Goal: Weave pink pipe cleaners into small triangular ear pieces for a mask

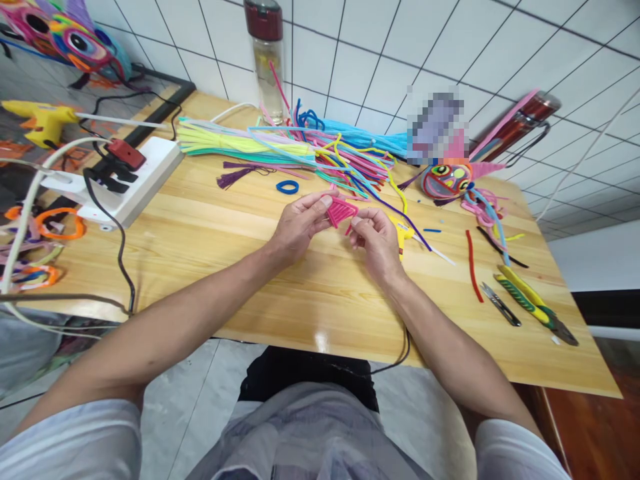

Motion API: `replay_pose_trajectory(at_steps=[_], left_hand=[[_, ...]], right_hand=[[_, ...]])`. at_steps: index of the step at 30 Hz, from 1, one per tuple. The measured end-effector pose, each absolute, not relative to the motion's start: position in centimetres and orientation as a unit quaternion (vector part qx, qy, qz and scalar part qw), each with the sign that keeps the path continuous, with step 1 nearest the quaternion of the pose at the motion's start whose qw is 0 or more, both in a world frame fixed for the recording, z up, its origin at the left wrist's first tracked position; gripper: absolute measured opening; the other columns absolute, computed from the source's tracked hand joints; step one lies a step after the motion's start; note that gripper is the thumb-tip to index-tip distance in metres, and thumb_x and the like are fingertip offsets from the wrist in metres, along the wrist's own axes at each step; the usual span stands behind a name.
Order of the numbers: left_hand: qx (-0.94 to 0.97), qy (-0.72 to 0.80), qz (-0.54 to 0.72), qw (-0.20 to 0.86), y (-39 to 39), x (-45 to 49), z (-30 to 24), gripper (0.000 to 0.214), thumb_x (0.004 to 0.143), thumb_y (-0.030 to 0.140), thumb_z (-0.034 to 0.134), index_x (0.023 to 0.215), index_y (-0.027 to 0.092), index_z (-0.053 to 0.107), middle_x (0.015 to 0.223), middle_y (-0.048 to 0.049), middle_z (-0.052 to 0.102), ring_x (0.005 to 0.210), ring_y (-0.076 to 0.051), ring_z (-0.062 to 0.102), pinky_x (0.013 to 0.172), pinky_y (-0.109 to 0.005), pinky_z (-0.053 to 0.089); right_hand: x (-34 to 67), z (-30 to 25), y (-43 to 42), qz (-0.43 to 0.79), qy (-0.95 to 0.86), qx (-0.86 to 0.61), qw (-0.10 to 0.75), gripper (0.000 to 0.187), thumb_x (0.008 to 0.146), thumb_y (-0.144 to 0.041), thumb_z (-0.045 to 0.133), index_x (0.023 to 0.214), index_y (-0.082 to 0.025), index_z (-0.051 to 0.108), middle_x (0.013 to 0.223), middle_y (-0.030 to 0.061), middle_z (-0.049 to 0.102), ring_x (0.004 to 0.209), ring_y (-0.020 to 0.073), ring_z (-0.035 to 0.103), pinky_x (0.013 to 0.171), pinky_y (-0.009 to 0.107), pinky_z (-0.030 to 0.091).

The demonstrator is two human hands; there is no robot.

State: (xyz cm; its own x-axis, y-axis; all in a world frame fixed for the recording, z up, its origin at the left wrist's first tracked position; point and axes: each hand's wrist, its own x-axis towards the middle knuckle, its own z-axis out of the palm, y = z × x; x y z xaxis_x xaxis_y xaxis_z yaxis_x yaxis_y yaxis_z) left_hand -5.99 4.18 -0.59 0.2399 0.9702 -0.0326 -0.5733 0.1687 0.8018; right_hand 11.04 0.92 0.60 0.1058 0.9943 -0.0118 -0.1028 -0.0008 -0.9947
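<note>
Between my hands, above the middle of the wooden table (240, 287), is a pink triangle made of bent pipe cleaner (343, 212). My left hand (305, 217) pinches its left side between thumb and fingers. My right hand (373, 237) is closed at its right corner, gripping a loose end of the pink pipe cleaner. Close beyond my left hand lies a dark blue pipe cleaner ring (287, 187). A yellow glue gun (404, 233) is partly hidden behind my right hand, its pale stick pointing right.
Bundled pipe cleaners (250, 143) lie along the wall beside a clear bottle (270, 73). At left are a white power strip (135, 180), cords and another glue gun (40, 120). Yellow-green pliers (535, 303), thread snips (500, 303) and a colourful fuzzy figure (447, 179) are at right.
</note>
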Motion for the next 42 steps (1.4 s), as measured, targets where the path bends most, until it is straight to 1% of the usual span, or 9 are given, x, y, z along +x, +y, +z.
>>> replay_pose_trajectory(at_steps=[2,5,10,14,20,30,36,39,42], left_hand=[[0.341,0.297,0.543,0.707,4.17,-5.92,-0.64,0.040,0.083,0.041,0.093,0.114,0.017,0.080,0.109,-0.0077,0.084,0.100,-0.019,0.081,0.099,-0.033,0.062],[0.338,0.309,0.533,0.711,4.11,-5.86,-0.71,0.040,0.083,0.041,0.093,0.114,0.017,0.081,0.108,-0.0077,0.084,0.097,-0.018,0.081,0.098,-0.034,0.063],[0.339,0.312,0.521,0.719,4.12,-5.90,-0.94,0.041,0.083,0.040,0.093,0.114,0.016,0.082,0.108,-0.0078,0.084,0.093,-0.018,0.080,0.093,-0.033,0.064],[0.342,0.316,0.519,0.716,4.16,-5.91,-1.10,0.041,0.084,0.041,0.092,0.116,0.016,0.081,0.109,-0.0083,0.083,0.093,-0.018,0.080,0.093,-0.033,0.063],[0.345,0.322,0.512,0.717,4.20,-5.90,-1.14,0.043,0.086,0.042,0.091,0.117,0.016,0.079,0.107,-0.0090,0.084,0.094,-0.019,0.081,0.094,-0.034,0.063],[0.344,0.322,0.508,0.721,4.24,-5.89,-1.28,0.039,0.088,0.041,0.089,0.115,0.016,0.080,0.111,-0.0108,0.084,0.096,-0.019,0.080,0.093,-0.033,0.063],[0.349,0.329,0.504,0.718,4.15,-5.97,-1.02,0.036,0.090,0.039,0.086,0.117,0.016,0.081,0.113,-0.0113,0.084,0.098,-0.020,0.081,0.096,-0.036,0.063],[0.357,0.329,0.503,0.715,4.22,-5.99,-1.18,0.040,0.089,0.042,0.087,0.118,0.016,0.081,0.114,-0.0119,0.084,0.099,-0.021,0.081,0.095,-0.036,0.063],[0.379,0.339,0.504,0.698,4.46,-5.98,-1.59,0.047,0.086,0.047,0.088,0.119,0.016,0.080,0.117,-0.0124,0.083,0.104,-0.023,0.080,0.098,-0.037,0.062]], right_hand=[[11.15,0.63,0.96,0.470,-0.458,-0.502,0.563,0.029,0.079,-0.041,0.084,0.096,-0.025,0.066,0.062,-0.0097,0.060,0.051,0.0093,0.054,0.050,0.023,0.042],[11.36,0.54,1.07,0.451,-0.475,-0.506,0.561,0.031,0.081,-0.045,0.084,0.099,-0.026,0.068,0.062,-0.0099,0.058,0.052,0.0097,0.053,0.052,0.024,0.042],[11.57,0.28,1.17,0.443,-0.484,-0.515,0.552,0.028,0.081,-0.047,0.085,0.090,-0.025,0.070,0.060,-0.0084,0.058,0.051,0.0097,0.049,0.051,0.025,0.039],[11.54,0.37,1.13,0.439,-0.488,-0.518,0.548,0.027,0.082,-0.047,0.085,0.084,-0.025,0.069,0.058,-0.0078,0.057,0.051,0.0105,0.048,0.052,0.026,0.040],[11.43,0.46,1.17,0.438,-0.485,-0.520,0.549,0.025,0.079,-0.043,0.084,0.083,-0.025,0.069,0.057,-0.0084,0.056,0.050,0.0099,0.047,0.050,0.025,0.039],[11.57,0.28,1.21,0.441,-0.487,-0.520,0.546,0.019,0.081,-0.038,0.082,0.081,-0.024,0.070,0.058,-0.0077,0.058,0.050,0.0098,0.048,0.050,0.024,0.038],[11.46,0.42,1.16,0.441,-0.485,-0.524,0.544,0.018,0.080,-0.037,0.081,0.078,-0.024,0.069,0.057,-0.0071,0.057,0.050,0.0102,0.046,0.050,0.025,0.037],[11.40,0.44,1.20,0.447,-0.481,-0.519,0.547,0.018,0.078,-0.037,0.081,0.078,-0.024,0.069,0.057,-0.0069,0.057,0.050,0.0102,0.046,0.050,0.025,0.036],[11.37,0.49,1.21,0.449,-0.478,-0.521,0.546,0.019,0.077,-0.037,0.081,0.077,-0.024,0.068,0.058,-0.0070,0.058,0.050,0.0098,0.046,0.050,0.025,0.036]])
